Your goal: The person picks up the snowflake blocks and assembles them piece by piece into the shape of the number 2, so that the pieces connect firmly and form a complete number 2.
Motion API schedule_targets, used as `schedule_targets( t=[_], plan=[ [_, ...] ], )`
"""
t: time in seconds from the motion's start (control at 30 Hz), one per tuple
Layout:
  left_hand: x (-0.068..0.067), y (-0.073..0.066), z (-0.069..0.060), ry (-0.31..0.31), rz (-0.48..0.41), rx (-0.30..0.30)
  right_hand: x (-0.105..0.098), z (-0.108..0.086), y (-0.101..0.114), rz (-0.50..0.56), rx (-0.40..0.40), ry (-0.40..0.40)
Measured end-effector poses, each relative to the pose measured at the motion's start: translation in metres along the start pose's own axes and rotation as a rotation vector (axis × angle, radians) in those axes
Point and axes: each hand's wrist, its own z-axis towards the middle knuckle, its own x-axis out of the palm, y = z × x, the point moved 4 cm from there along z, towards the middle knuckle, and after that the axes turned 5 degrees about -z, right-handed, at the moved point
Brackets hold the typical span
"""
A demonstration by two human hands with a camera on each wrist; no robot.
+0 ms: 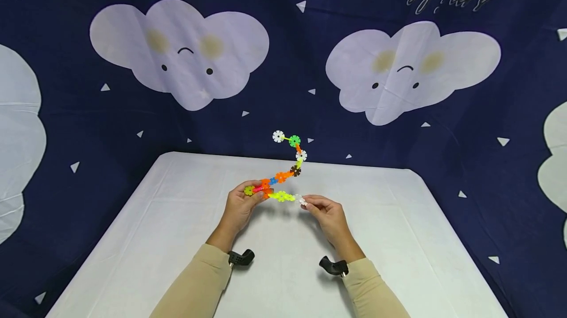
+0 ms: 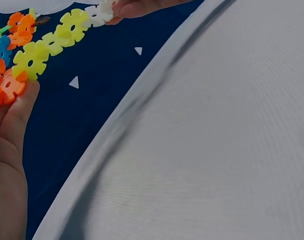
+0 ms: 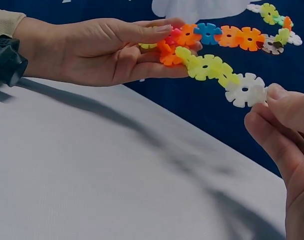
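Note:
A chain of interlocking plastic snowflake discs (image 1: 281,177) is held up above the table, its pieces orange, blue, yellow, white, green and brown. My left hand (image 1: 239,207) grips it near the orange and pink discs, thumb and fingers on either side. From there one branch of yellow discs (image 3: 205,67) runs toward my right hand (image 1: 330,217). That hand pinches the white discs (image 3: 245,90) at the branch's end between thumb and fingers. The other branch curves up and away to a green disc (image 1: 294,141) and a white end disc (image 1: 278,136).
Below the hands spreads a table with a white cloth (image 1: 283,278). Behind it hangs a dark blue curtain (image 1: 292,62) with clouds and small triangles. Black wrist devices (image 1: 334,266) sit at both cuffs.

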Motion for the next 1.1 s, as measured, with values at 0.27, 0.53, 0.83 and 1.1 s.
schedule_targets(
  t=[0.27,0.53,0.83,1.1],
  plan=[
    [0.001,0.004,-0.002,-0.031,-0.021,-0.016,-0.002,-0.001,0.000,0.043,-0.048,-0.001],
    [0.005,0.008,-0.006,-0.087,-0.001,-0.045,-0.005,-0.003,-0.001,0.085,-0.040,-0.030],
    [0.007,0.014,-0.024,-0.276,0.036,-0.184,-0.007,-0.011,-0.007,0.151,0.196,-0.042],
    [0.008,0.018,-0.043,-0.365,0.081,-0.276,-0.008,-0.018,-0.009,0.058,0.314,0.042]
  ],
)
